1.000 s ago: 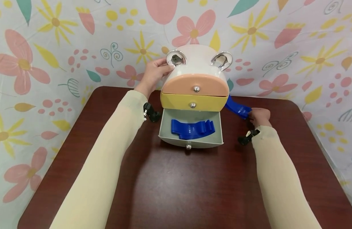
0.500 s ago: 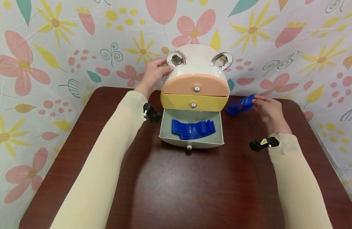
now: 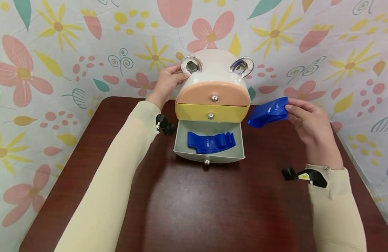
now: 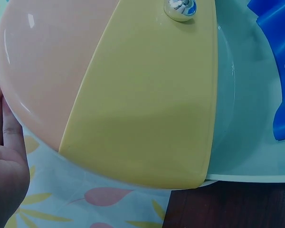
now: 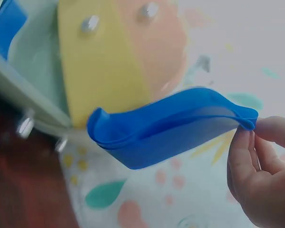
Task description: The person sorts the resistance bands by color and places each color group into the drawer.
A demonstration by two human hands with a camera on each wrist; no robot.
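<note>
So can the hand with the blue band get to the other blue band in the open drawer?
Probably yes. The bottom drawer is pulled open with nothing over the blue band inside. But the right hand already pinches a blue band, held up beside the drawer box.

I see glossy smooth plastic drawer box [image 3: 213,94], shiny metal knobs [image 3: 214,98], rubbery matt blue band [image 3: 268,112], polished dark wood table [image 3: 197,210].
</note>
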